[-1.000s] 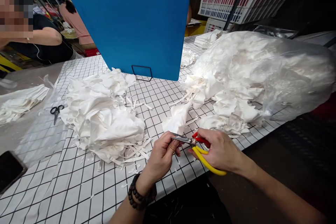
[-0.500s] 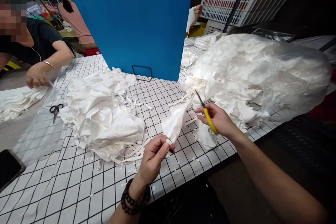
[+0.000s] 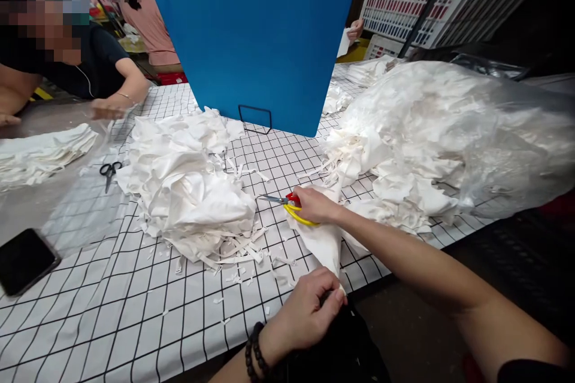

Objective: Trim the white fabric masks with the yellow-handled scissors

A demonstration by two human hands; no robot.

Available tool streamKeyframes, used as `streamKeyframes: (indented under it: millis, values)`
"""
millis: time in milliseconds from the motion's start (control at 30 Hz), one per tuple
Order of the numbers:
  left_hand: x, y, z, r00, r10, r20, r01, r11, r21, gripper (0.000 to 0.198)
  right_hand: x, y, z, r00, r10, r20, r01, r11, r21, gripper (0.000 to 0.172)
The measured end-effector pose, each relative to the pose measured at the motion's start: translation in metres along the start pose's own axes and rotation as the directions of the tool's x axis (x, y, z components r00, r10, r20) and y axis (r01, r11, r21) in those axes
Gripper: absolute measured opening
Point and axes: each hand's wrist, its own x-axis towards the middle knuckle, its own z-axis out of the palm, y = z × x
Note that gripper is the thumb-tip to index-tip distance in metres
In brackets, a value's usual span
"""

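One bag, white cloth inside, scissors in right hand

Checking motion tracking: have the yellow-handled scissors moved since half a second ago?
Yes, leftward in view: against the blue board, the scissors went from right of its lower right corner to left of it.

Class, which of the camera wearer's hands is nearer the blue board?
Right. The right hand, holding scissors, is in front of the blue board; the left hand, pinching white cloth, is farther back, by the near edge of the table.
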Motion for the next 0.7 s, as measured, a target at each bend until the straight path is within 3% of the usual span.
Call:
streamKeyframes:
  millis: [67, 167, 233, 300, 400, 500, 567, 633, 700]
  values:
    - [0.001, -0.003, 0.002, 0.999, 0.016, -0.029, -0.018, 0.998, -0.062, 0.029, -0.007, -0.006, -0.013, 0.999, -0.009, -0.039, 0.010, 0.999, 0.032, 0.017]
    - [0.004, -0.009, -0.007, 0.984, -0.029, -0.178, -0.021, 0.962, -0.273, 0.027, -0.028, -0.006, -0.060, 0.977, -0.003, -0.215, 0.039, 0.986, 0.163, 0.014]
    - [0.008, -0.014, -0.016, 0.948, -0.136, -0.288, -0.030, 0.863, -0.505, 0.027, -0.058, 0.005, -0.095, 0.881, 0.027, -0.473, 0.197, 0.887, 0.417, 0.021]
    - [0.014, -0.018, -0.025, 0.893, -0.254, -0.372, -0.095, 0.701, -0.707, 0.025, -0.098, 0.023, -0.118, 0.842, 0.058, -0.537, 0.244, 0.847, 0.473, 0.024]
    - [0.024, -0.021, -0.039, 0.802, -0.374, -0.466, -0.251, 0.498, -0.830, 0.022, -0.161, 0.056, -0.119, 0.950, 0.144, -0.276, 0.028, 0.844, 0.535, 0.024]
    - [0.030, -0.021, -0.054, 0.742, -0.455, -0.492, -0.315, 0.412, -0.855, 0.019, -0.194, 0.079, -0.096, 0.977, 0.204, 0.058, -0.201, 0.801, 0.564, 0.017]
    - [0.031, -0.021, -0.062, 0.726, -0.479, -0.494, -0.311, 0.412, -0.856, 0.017, -0.186, 0.085, -0.083, 0.974, 0.216, 0.064, -0.213, 0.791, 0.574, 0.016]
    - [0.031, -0.020, -0.067, 0.718, -0.472, -0.512, -0.315, 0.435, -0.843, 0.017, -0.156, 0.087, -0.077, 0.956, 0.254, -0.144, -0.141, 0.833, 0.535, 0.019]
    - [0.031, -0.018, -0.070, 0.709, -0.451, -0.541, -0.326, 0.471, -0.820, 0.017, -0.113, 0.087, -0.078, 0.898, 0.213, -0.384, -0.083, 0.941, 0.327, 0.022]
